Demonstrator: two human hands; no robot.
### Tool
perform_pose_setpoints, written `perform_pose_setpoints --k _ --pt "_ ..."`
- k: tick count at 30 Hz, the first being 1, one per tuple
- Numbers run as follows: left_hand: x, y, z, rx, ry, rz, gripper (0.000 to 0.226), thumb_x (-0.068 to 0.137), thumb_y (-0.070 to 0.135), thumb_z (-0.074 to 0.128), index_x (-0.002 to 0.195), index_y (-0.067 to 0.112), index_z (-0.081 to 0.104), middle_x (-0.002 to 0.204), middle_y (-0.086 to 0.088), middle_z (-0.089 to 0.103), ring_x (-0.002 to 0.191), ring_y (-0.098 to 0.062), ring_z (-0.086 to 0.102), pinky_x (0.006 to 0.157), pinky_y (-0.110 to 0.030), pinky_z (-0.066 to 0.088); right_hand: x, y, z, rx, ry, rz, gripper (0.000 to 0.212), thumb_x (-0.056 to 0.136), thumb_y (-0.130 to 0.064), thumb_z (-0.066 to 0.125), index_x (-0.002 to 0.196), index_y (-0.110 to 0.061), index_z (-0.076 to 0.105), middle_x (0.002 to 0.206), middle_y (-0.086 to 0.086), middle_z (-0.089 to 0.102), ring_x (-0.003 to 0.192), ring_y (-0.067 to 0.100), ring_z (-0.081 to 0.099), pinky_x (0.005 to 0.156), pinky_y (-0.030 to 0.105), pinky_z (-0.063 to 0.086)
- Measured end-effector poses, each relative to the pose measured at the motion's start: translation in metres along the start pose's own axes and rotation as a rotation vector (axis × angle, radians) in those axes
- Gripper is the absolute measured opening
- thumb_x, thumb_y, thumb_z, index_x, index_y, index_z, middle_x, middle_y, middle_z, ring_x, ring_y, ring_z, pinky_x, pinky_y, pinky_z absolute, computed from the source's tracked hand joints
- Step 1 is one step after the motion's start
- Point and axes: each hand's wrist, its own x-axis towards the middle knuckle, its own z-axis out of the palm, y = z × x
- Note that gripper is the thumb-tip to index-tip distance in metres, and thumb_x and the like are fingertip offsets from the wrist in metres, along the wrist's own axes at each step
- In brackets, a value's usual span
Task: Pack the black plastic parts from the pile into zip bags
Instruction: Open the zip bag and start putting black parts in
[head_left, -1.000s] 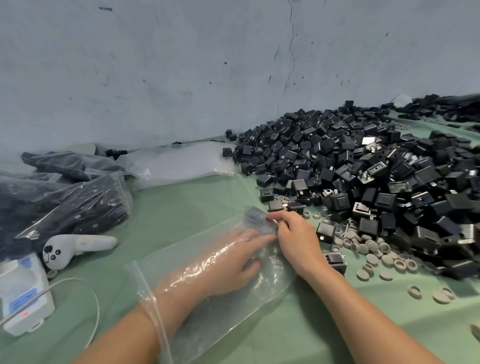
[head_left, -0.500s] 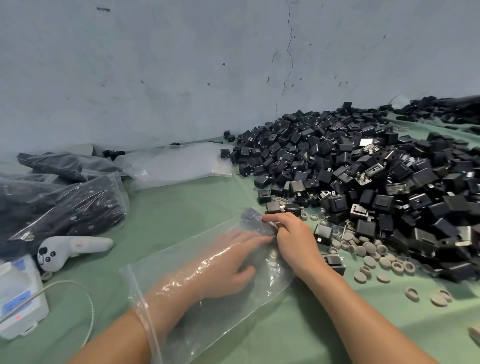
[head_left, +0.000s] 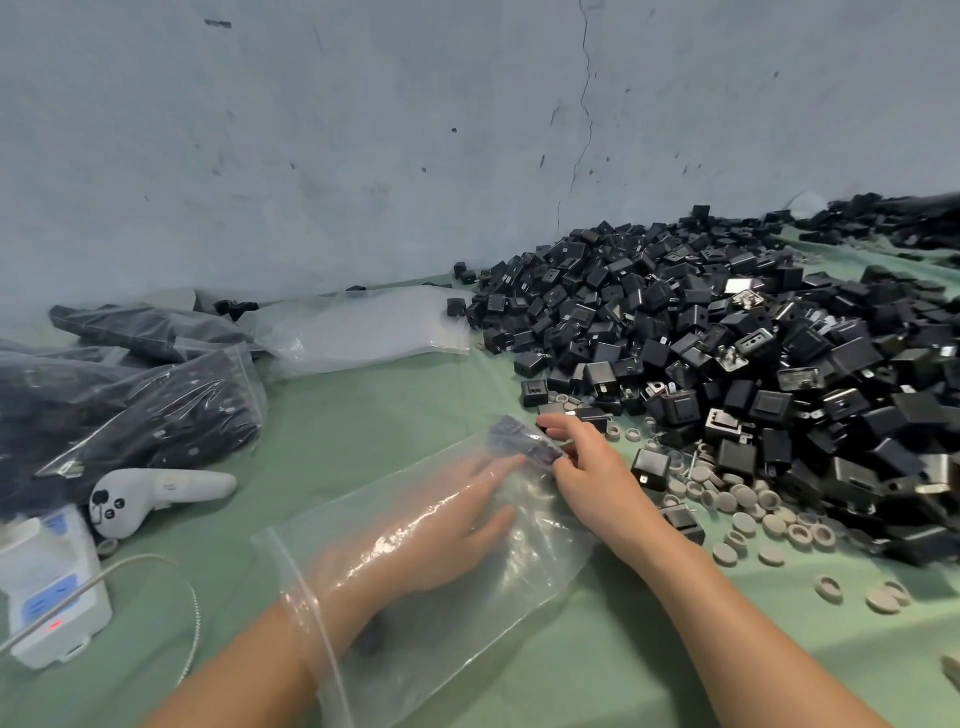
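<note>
A clear zip bag (head_left: 467, 618) lies flat on the green table cover. My left hand (head_left: 441, 530) is inside it up to the wrist, fingers stretched toward the bag's far corner. A few black plastic parts (head_left: 522, 441) sit in that corner. My right hand (head_left: 587, 467) rests outside the bag at the same corner, fingers curled against the plastic over those parts. The big pile of black plastic parts (head_left: 727, 338) rises just right of both hands.
Filled zip bags (head_left: 150, 410) lie at the left, an empty zip bag (head_left: 363, 327) behind. A white controller (head_left: 156, 493) and a white device with cable (head_left: 47, 587) sit near left. Grey rings (head_left: 769, 519) are scattered by the pile. A wall stands behind.
My right hand's fingers have spread a little over the bag corner. My left hand stays inside the bag in nearly the same place.
</note>
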Motion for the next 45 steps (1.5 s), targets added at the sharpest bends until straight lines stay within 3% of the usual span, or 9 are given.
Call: perform_pose_setpoints --k 4,9,14,19,26,29,35,40,45 --pt "-0.042 -0.02 -0.025 0.113 0.053 -0.107 0.042 0.101 0.045 0.045 0.143 0.045 0.042 0.137 0.028 0.042 0.12 0.012 0.037 0.092 0.009 0.012 0.001 0.001 0.002 -0.135 -0.01 -0.035 0.044 0.099 -0.013 0.041 0.138 -0.03 0.049 0.135 -0.009 0.051 0.125 0.012 0.048 0.109 0.041 0.039" --pt "-0.082 -0.028 -0.043 0.131 0.068 -0.103 0.033 0.092 0.056 0.053 0.124 0.056 0.051 0.116 0.027 0.054 0.106 0.014 0.048 0.097 -0.004 0.033 -0.001 0.001 0.004 -0.234 -0.013 -0.058 0.04 0.101 -0.017 0.041 0.139 -0.029 0.05 0.135 -0.006 0.051 0.125 0.014 0.048 0.11 0.041 0.037" --pt "-0.089 -0.022 -0.034 0.167 0.093 0.053 0.034 0.085 0.036 0.069 0.119 0.033 0.064 0.102 0.023 0.06 0.098 0.019 0.044 0.088 0.008 0.028 -0.002 -0.002 0.005 -0.303 -0.038 -0.064 0.04 0.102 -0.024 0.038 0.139 -0.032 0.051 0.136 -0.008 0.052 0.125 0.015 0.044 0.11 0.041 0.033" --pt "-0.08 -0.019 -0.023 0.188 0.156 0.109 0.03 0.084 0.019 0.07 0.115 0.018 0.068 0.1 0.009 0.068 0.09 -0.005 0.06 0.086 -0.013 0.041 -0.005 -0.005 0.002 -0.325 -0.078 -0.066 0.043 0.099 -0.033 0.049 0.142 -0.037 0.047 0.136 -0.014 0.05 0.122 0.011 0.041 0.11 0.041 0.033" --pt "-0.066 -0.019 -0.015 0.021 0.07 -0.005 0.036 0.095 0.023 0.062 0.131 0.017 0.058 0.123 0.005 0.064 0.114 -0.015 0.059 0.105 -0.022 0.039 -0.004 -0.003 -0.002 -0.301 -0.099 -0.088 0.042 0.101 -0.031 0.048 0.142 -0.037 0.047 0.139 -0.014 0.05 0.124 0.013 0.042 0.111 0.04 0.032" --pt "-0.055 -0.014 -0.013 0.024 0.106 -0.01 0.032 0.094 0.034 0.06 0.124 0.024 0.061 0.122 0.014 0.059 0.111 -0.006 0.054 0.096 -0.003 0.029 -0.005 -0.002 -0.001 -0.297 -0.088 -0.097 0.042 0.101 -0.032 0.048 0.143 -0.037 0.047 0.137 -0.013 0.053 0.122 0.013 0.045 0.11 0.042 0.034" --pt "-0.042 -0.01 -0.001 -0.1 0.109 -0.086 0.042 0.096 0.037 0.061 0.135 0.028 0.051 0.127 0.016 0.056 0.119 0.002 0.049 0.107 -0.017 0.033 -0.011 -0.002 -0.004 -0.01 0.047 -0.054 0.04 0.106 -0.028 0.039 0.145 -0.032 0.046 0.14 -0.013 0.051 0.128 0.006 0.048 0.11 0.037 0.04" --pt "-0.047 -0.015 0.0 -0.143 0.082 -0.029 0.039 0.093 0.041 0.065 0.13 0.037 0.051 0.124 0.029 0.052 0.119 0.014 0.045 0.105 -0.009 0.029 -0.026 0.006 -0.012 -0.241 0.007 -0.108 0.043 0.105 -0.028 0.039 0.147 -0.034 0.041 0.135 -0.013 0.052 0.113 0.001 0.049 0.105 0.031 0.043" --pt "-0.035 -0.016 -0.002 -0.197 -0.015 0.01 0.022 0.097 0.032 0.063 0.118 0.028 0.061 0.113 0.015 0.065 0.109 0.001 0.058 0.098 -0.018 0.041 -0.034 0.013 -0.014 -0.29 0.023 -0.093 0.043 0.105 -0.031 0.037 0.147 -0.037 0.039 0.141 -0.015 0.05 0.125 -0.001 0.043 0.11 0.03 0.037"
